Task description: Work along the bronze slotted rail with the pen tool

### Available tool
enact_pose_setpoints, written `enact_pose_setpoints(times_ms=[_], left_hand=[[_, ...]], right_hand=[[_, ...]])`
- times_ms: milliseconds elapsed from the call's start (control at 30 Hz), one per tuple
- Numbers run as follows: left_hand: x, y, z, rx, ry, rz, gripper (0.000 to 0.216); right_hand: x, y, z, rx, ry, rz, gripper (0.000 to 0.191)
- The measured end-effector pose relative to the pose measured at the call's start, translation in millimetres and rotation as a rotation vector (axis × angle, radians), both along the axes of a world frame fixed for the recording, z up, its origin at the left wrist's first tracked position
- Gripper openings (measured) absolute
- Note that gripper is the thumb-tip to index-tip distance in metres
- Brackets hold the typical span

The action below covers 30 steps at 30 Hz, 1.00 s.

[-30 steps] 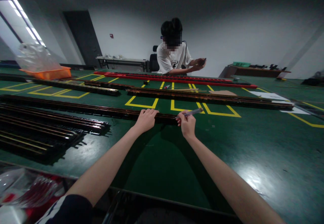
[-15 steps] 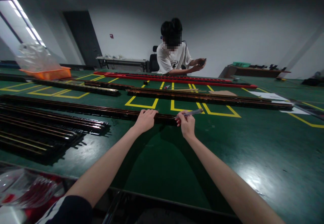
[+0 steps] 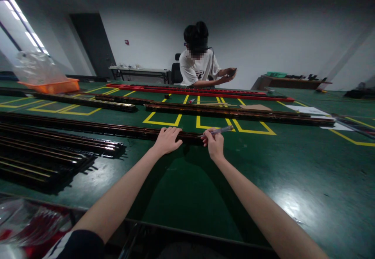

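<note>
A long black rail [image 3: 129, 131] with copper-coloured strips lies across the green table. My left hand [image 3: 166, 140] is closed over it near its right end, fingers on the far side and thumb on the near side. In a pinch, my right hand [image 3: 214, 143] holds a slim screwdriver [image 3: 223, 130] with a clear handle. Its thin shaft points left, down at the rail's end. The right fingers partly hide that end, and whether the tip touches it I cannot tell.
More black rails [image 3: 58, 149] lie at the left, and another long rail [image 3: 240, 113] crosses beyond my hands. Farther back are a red rail [image 3: 187, 91] and an orange basket [image 3: 49, 86] with a plastic bag. A person [image 3: 199, 63] sits opposite, handling a small dark object.
My left thumb has come out to the near side of the rail, apart from the fingers. My right hand keeps the screwdriver in nearly the same place. The view has shifted slightly.
</note>
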State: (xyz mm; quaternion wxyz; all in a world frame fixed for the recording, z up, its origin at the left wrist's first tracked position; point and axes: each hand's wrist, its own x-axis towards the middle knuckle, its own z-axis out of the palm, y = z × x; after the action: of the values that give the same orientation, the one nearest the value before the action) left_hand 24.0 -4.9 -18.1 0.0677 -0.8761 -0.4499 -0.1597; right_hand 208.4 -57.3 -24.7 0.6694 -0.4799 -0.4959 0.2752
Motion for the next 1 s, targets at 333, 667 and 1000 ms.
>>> enact_pose_setpoints(times_ms=[333, 667, 1000], left_hand=[[0.8, 1.5, -0.3, 0.008, 0.018, 0.006, 0.043], [1.4, 0.9, -0.9, 0.025, 0.029, 0.022, 0.043], [2.0, 0.1, 0.6, 0.017, 0.024, 0.016, 0.041]], right_hand=[[-0.9, -1.2, 1.1, -0.018, 0.014, 0.015, 0.025], [-0.1, -0.9, 0.7, -0.025, -0.007, 0.016, 0.032], [-0.7, -0.8, 0.9, -0.018, -0.026, -0.008, 0.034]])
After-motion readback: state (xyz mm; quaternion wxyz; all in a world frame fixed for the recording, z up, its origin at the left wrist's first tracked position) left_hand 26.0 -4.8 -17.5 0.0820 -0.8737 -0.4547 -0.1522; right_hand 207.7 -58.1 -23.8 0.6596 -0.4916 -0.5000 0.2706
